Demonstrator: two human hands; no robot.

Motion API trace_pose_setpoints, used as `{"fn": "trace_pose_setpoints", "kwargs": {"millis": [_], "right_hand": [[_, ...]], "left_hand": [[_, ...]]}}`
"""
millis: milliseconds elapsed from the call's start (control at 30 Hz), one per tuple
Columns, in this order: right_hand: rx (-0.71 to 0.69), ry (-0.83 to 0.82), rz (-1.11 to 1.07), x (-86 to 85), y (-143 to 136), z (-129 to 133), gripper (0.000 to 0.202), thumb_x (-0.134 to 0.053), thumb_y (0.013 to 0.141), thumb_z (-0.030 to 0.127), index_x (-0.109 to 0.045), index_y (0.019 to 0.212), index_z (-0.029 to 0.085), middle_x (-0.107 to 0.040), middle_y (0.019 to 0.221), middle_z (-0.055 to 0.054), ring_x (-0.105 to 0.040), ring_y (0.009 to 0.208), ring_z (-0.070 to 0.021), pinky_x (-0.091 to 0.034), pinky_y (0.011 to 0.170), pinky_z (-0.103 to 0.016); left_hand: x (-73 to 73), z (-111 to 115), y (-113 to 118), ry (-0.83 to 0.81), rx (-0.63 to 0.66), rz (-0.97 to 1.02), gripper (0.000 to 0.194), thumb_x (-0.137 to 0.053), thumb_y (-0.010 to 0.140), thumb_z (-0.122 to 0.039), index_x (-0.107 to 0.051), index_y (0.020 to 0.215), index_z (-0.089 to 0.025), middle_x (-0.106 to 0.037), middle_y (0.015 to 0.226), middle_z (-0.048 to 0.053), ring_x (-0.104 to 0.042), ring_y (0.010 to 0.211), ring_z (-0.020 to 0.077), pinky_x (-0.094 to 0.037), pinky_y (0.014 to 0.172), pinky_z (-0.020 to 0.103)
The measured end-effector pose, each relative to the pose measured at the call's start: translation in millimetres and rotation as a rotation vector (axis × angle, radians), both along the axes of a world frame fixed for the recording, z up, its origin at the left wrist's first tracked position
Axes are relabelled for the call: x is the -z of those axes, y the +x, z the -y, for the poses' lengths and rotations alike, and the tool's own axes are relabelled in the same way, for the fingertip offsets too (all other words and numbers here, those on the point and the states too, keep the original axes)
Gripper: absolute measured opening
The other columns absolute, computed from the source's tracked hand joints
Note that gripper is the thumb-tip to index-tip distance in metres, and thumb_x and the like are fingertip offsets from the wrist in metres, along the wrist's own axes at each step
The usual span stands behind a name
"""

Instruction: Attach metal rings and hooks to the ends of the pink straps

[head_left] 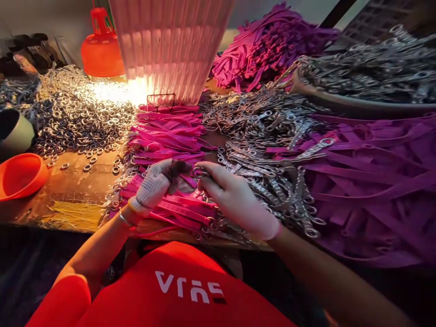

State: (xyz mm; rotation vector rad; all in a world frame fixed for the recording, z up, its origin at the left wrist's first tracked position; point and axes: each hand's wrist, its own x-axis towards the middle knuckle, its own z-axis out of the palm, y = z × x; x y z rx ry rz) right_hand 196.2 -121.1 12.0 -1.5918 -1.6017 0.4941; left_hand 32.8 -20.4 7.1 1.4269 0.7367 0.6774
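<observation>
My left hand (158, 181), in a dotted white glove with dark, soiled fingertips, is closed in a pinch. Its fingertips point toward my right hand (231, 193), which wears a plain white glove and also pinches, a short gap away. A small shiny metal ring (200, 172) shows at the right fingertips. What the left fingers hold is hidden. Below both hands lies a layered stack of pink straps (170, 206). Metal pieces with looped ends (269, 177) lie in a tangle just right of my right hand.
Loose metal rings (85, 118) are heaped at left under a lit red lamp (102, 54). An orange bowl (23, 177) sits by the edge. A corrugated panel (166, 50) stands behind. Purple straps (374, 181) and a heaped basin (361, 102) fill the right.
</observation>
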Motion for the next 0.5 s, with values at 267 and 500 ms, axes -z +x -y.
{"fn": "trace_pose_setpoints", "kwargs": {"millis": [267,500], "right_hand": [[-0.027,0.098,0.279,22.7,-14.8,1.5,0.040,-0.047,0.100,0.023,-0.052,0.140,0.015,-0.075,0.103,-0.011,-0.071,0.083,-0.0215,-0.051,0.071,-0.028],[-0.313,-0.010,0.674,-17.7,0.5,7.8,0.026,-0.045,0.093,0.008,-0.069,0.098,0.016,-0.066,0.082,-0.008,-0.057,0.069,-0.0167,-0.039,0.062,-0.026]], "left_hand": [[8.4,29.2,-5.8,-0.118,0.000,0.024,0.026,-0.057,0.092,-0.040,-0.055,0.081,-0.017,-0.047,0.057,-0.005,-0.039,0.046,0.0062,-0.031,0.046,0.019],[12.3,15.4,-21.0,-0.142,0.366,-0.199,0.029,-0.057,0.090,-0.042,-0.054,0.078,-0.016,-0.047,0.064,-0.003,-0.038,0.054,0.0083,-0.032,0.051,0.021]]}}
